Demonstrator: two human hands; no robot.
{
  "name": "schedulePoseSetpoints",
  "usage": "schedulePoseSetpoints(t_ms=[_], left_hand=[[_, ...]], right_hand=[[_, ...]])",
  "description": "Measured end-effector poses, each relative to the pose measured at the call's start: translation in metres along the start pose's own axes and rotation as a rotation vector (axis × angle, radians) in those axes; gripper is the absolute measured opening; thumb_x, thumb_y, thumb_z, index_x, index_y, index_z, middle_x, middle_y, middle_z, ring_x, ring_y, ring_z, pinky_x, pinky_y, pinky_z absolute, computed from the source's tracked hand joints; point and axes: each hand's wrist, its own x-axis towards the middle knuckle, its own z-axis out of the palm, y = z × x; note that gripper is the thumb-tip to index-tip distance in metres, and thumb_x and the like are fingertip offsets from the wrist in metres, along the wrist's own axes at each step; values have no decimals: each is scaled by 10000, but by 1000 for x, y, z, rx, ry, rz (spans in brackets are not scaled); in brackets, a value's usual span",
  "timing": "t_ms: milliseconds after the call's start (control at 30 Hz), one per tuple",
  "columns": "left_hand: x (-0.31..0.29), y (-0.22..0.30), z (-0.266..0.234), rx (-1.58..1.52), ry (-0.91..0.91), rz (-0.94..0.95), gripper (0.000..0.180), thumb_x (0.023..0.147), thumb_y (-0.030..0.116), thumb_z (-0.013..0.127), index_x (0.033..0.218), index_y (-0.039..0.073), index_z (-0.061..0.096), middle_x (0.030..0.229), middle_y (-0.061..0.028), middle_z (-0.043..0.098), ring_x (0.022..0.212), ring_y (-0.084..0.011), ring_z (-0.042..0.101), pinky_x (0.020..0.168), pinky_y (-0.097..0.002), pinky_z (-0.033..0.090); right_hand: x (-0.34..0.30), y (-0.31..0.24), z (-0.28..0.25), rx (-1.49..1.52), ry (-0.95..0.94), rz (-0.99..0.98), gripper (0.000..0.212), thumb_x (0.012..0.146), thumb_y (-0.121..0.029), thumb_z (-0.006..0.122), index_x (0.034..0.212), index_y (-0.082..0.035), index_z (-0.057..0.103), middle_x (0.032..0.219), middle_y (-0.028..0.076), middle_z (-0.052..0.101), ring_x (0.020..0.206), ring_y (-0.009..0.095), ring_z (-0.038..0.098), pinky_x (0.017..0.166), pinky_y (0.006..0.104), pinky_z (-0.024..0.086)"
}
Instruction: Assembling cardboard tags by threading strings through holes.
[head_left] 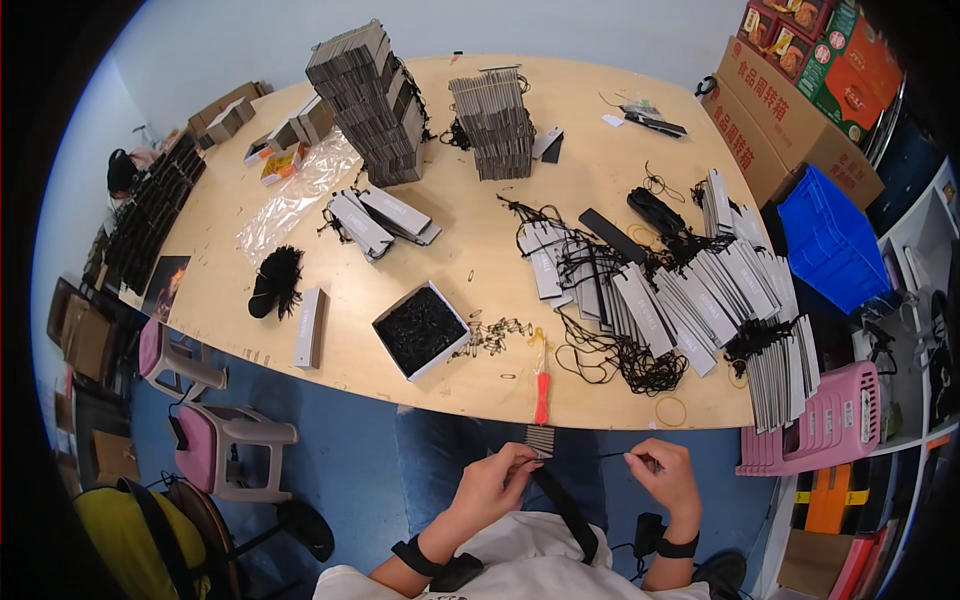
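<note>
Pink-topped stools [231,450] stand on the blue floor [345,440], left of a pale wooden table [220,285]. An open white box [440,359] of black pieces sits there. Before the table's near edge, the left hand [500,473] bends inward, thumb and fingertips drawn together beside a small striped stack [540,438]; what they grip is too small to tell. Rightward, the right hand [662,472], raised and curled, pinches a thin dark cord [612,456]. Pale tags [700,305] lie beyond it; a blue crate [832,240] stands farther right.
</note>
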Motion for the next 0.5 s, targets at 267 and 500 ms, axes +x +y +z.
schedulePoseSetpoints(t_ms=[267,500], left_hand=[[2,-13,10,166,162,131,142,856,54,672,981,53,606,830,-103,692,687,-235,685,610,-303,538],[3,-8,5,241,261,266,197,804,27,685,988,96,688,890,-53,656,656,-195,656,562,-291,521]], right_hand=[[1,5,0,-70,5,47,112,795,-82,732,788,-3,652,649,83,608,508,147,521,496,271,413],[-2,25,10,-146,-44,102,135,815,-163,720,815,-36,676,679,105,645,547,202,590,529,305,458]])
